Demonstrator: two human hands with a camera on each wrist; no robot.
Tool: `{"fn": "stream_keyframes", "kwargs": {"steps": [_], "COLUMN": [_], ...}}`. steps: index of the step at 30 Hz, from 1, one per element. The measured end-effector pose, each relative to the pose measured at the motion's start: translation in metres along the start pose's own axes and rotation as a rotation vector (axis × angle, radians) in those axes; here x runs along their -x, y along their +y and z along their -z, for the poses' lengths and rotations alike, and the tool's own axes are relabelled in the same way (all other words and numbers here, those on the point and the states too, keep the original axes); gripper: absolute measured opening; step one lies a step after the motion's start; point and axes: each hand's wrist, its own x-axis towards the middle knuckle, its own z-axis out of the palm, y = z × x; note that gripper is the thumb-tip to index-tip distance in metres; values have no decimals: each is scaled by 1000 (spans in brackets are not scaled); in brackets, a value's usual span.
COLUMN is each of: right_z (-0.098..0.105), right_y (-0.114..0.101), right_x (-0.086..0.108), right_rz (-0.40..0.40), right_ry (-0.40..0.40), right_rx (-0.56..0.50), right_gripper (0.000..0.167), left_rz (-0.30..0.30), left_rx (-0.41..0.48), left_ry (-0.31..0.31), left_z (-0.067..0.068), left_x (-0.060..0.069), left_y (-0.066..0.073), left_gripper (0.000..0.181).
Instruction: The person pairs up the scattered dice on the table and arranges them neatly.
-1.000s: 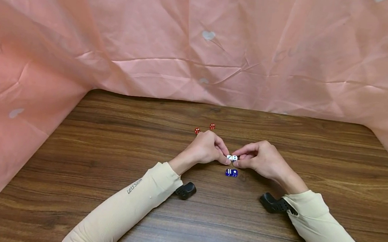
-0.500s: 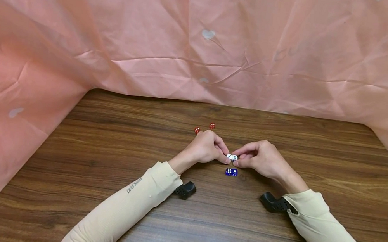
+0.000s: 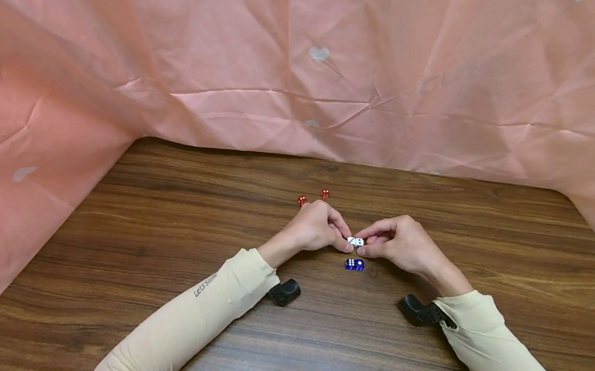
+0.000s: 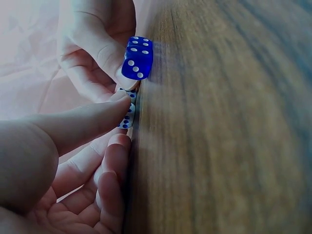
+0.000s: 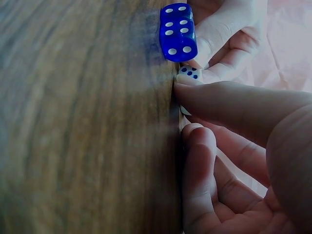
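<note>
Two white dice with dark pips touch side by side on the wooden table. My left hand [image 3: 316,227] pinches the left white die [image 3: 351,240] between thumb and fingers. From the other side, my right hand [image 3: 403,245] pinches the right white die [image 3: 359,242]. Just nearer the camera, a pair of blue dice [image 3: 354,264] sits together, untouched by either hand. In the left wrist view, my thumb partly covers a white die [image 4: 126,119] beside the blue dice [image 4: 137,58]. The right wrist view shows a white die [image 5: 189,72] behind my thumb and the blue dice [image 5: 179,32].
Two red dice lie apart behind my left hand, one [image 3: 302,200] close to its knuckles and the other [image 3: 325,193] farther back. Black devices [image 3: 285,292] are at both wrists. A pink cloth [image 3: 308,79] hangs around the back and sides of the wooden table [image 3: 179,186].
</note>
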Motion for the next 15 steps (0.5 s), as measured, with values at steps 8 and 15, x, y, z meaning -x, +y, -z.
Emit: {"fn": "stream_keyframes", "kwargs": {"steps": [8, 15], "right_z": [0, 2], "right_y": [-1, -1], "right_x": [0, 1], "right_rz": [-16, -9], "right_ry": [-6, -17], "right_rx": [-4, -4], "right_gripper": [24, 25], "left_rz": [6, -7], "left_rx": [2, 6], "left_ry": [5, 6], "left_z": [-1, -1], "left_x": [0, -1], "left_y": [0, -2], "left_gripper": [14, 14]}}
